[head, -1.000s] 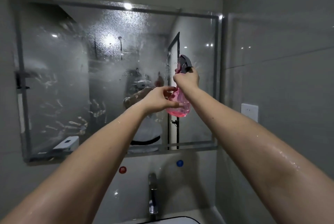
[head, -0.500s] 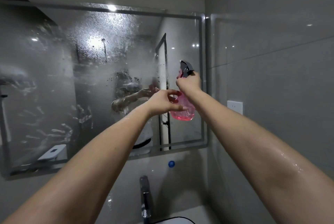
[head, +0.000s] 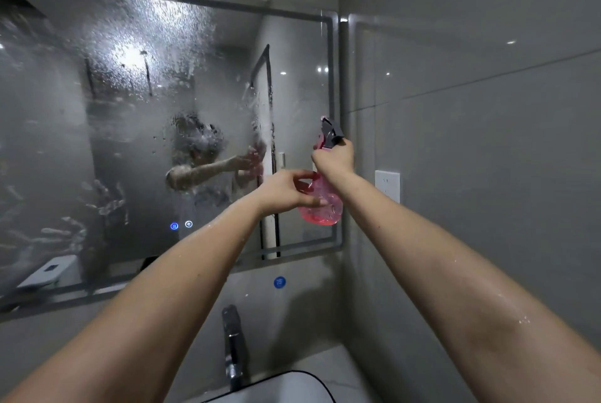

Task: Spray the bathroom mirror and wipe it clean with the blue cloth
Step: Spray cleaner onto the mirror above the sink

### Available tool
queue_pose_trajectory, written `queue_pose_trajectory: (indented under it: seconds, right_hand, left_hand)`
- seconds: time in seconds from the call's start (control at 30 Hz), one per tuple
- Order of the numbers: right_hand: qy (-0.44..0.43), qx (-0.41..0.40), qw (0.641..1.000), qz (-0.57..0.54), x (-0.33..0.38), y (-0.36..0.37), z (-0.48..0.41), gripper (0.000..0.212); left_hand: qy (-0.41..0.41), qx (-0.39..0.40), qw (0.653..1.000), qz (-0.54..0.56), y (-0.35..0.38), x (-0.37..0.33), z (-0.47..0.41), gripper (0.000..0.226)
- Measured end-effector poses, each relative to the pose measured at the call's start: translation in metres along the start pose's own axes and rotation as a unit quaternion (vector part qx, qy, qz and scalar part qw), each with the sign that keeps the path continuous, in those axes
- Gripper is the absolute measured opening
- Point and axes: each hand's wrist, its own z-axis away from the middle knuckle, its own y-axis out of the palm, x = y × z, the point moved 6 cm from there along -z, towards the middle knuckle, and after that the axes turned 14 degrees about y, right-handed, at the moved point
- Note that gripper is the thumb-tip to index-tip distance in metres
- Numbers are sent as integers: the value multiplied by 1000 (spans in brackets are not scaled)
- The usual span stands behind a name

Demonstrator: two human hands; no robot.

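Right hand (head: pixel 333 157) is gripping the pink spray bottle (head: pixel 322 211), left hand (head: pixel 283 191) clasping its base, steadying aim at the mirror (head: pixel 130 116).

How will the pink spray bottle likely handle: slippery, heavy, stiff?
Probably slippery: the pink spray bottle is held by wet-armed hands, left hand steadying its body, right hand gripping the neck. Likely light: translucent plastic, deepest colour only near the base. Seemingly stiff: no denting shows where it is gripped.
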Motion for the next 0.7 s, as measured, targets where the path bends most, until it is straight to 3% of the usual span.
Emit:
queue_pose_trajectory:
  seconds: [0.27, 0.43, 0.7]
  right_hand:
    - [49, 0, 999, -2, -35, -11, -1, 21]
    - [39, -11, 999, -5, -48, -16, -3, 4]
    - [121, 38, 992, 18, -115, -11, 8, 20]
  left_hand:
    - [8, 15, 1000, -24, 25, -1, 9, 63]
    - [-2, 21, 999, -33, 38, 8, 12, 65]
    - [-57, 43, 997, 9, 75, 39, 45, 66]
